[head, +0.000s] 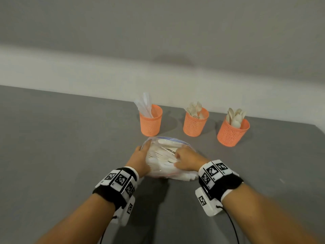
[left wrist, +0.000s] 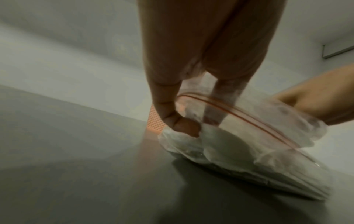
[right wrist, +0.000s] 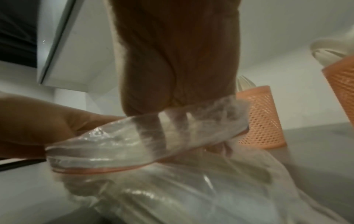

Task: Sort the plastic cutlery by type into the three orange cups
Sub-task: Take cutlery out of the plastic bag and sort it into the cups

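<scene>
Both wrists flank a clear zip bag (head: 168,155) of plastic cutlery (head: 165,156) before three part-filled orange cups (head: 195,124): left hand (head: 140,155) grips the mouth, right hand (head: 186,160) reaches in, grasp hidden; retrieval step, next calls for picking one piece

Soft, even light falls from above in the head view; the cups (head: 150,120) cast faint shadows toward 3 o'clock on the grey surface (head: 61,138). Edges bow from lens distortion. Both wrist views are dim and smeared, with small glints on the plastic bag (right wrist: 172,189).
</scene>
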Demonstrator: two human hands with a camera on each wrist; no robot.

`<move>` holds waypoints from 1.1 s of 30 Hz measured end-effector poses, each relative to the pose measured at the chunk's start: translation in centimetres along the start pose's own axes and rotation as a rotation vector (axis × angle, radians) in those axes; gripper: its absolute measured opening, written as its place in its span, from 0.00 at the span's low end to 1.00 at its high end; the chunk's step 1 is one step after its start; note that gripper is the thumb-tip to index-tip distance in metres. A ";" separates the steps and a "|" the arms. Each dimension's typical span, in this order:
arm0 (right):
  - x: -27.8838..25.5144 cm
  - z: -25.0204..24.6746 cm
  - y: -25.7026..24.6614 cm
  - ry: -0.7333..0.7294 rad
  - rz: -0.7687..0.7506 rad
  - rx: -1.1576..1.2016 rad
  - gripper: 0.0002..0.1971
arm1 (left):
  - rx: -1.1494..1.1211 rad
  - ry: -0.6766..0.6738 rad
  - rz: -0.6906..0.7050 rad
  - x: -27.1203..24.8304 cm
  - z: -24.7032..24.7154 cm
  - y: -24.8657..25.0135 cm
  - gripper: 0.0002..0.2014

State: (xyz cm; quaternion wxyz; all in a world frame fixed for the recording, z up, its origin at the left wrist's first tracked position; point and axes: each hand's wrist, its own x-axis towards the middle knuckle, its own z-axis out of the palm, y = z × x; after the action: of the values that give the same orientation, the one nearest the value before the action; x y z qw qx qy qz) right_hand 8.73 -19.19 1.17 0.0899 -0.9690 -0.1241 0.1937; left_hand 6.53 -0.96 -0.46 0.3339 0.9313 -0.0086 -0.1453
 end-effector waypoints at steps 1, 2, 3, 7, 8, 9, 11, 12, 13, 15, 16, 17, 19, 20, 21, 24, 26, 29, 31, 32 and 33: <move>0.0 0.0 -0.2 -0.007 -0.009 0.004 0.18 | -0.019 -0.004 -0.011 0.0 0.0 0.0 0.45; -0.1 -0.1 -0.4 -0.018 -0.022 0.025 0.23 | -0.028 -0.004 -0.013 0.1 0.2 -0.1 0.45; 0.0 -0.1 -0.5 -0.033 -0.038 0.040 0.27 | -0.032 -0.005 -0.020 0.1 0.2 -0.2 0.46; 0.3 0.2 -0.5 -0.006 -0.083 0.054 0.37 | -0.049 0.020 -0.019 0.1 0.4 -1.0 0.46; 0.2 0.4 -0.7 0.005 -0.095 0.055 0.37 | -0.056 0.021 -0.016 0.1 0.6 -1.4 0.46; 0.2 0.6 -0.8 0.017 -0.109 0.053 0.35 | -0.064 0.020 -0.020 0.0 0.6 -1.6 0.47; 0.2 0.8 -1.0 0.040 -0.134 0.055 0.27 | -0.062 0.009 -0.025 -0.1 0.6 -2.0 0.48; 0.2 0.9 -1.0 0.043 -0.134 0.050 0.25 | -0.051 -0.001 -0.025 -0.2 0.6 -2.1 0.48; 0.2 1.0 -0.9 0.032 -0.125 0.044 0.25 | -0.042 -0.013 -0.024 -0.2 0.6 -2.1 0.49; 0.6 1.0 -0.6 -0.009 -0.099 0.037 0.30 | -0.031 -0.026 -0.010 -0.3 0.6 -1.9 0.49; 0.8 1.0 -0.7 -0.025 -0.092 0.028 0.29 | -0.031 -0.025 0.001 -0.4 0.5 -1.8 0.49; 1.0 0.9 -0.8 -0.034 -0.090 0.017 0.25 | -0.037 -0.019 0.013 -0.4 0.5 -1.6 0.49; 1.4 0.5 -1.1 -0.052 -0.073 -0.010 0.14 | -0.042 -0.008 0.033 -0.5 0.5 -1.6 0.50; 1.5 0.5 -1.2 -0.066 -0.062 -0.006 0.14 | -0.041 -0.006 0.039 -0.5 0.4 -1.6 0.50; 1.5 0.5 -1.3 -0.073 -0.054 0.012 0.14 | -0.045 -0.001 0.046 -0.5 0.4 -1.6 0.50; 1.5 0.9 -1.2 -0.050 -0.035 0.083 0.12 | -0.072 0.006 0.063 -0.7 0.5 -1.8 0.51; 1.4 1.1 -1.0 -0.016 -0.052 0.143 0.13 | -0.078 0.011 0.065 -0.7 0.4 -2.1 0.51; 1.5 0.9 -0.9 -0.041 -0.091 0.289 0.15 | -0.091 0.027 0.084 -0.6 0.2 -2.3 0.51; 1.5 0.7 -1.1 -0.079 -0.054 0.431 0.18 | -0.102 0.027 0.109 -0.6 0.2 -2.3 0.51; 1.6 0.8 -1.1 -0.086 -0.030 0.468 0.21 | -0.115 0.021 0.115 -0.6 0.3 -2.4 0.51; 1.7 0.8 -1.1 -0.088 -0.022 0.467 0.24 | -0.132 0.016 0.117 -0.5 0.4 -2.4 0.52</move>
State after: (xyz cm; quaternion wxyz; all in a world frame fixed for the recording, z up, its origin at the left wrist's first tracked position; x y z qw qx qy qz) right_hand 9.70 -17.59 0.09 0.3083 -0.9111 -0.0902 0.2584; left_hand 5.72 0.77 -2.09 0.4028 0.9062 -0.0510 -0.1184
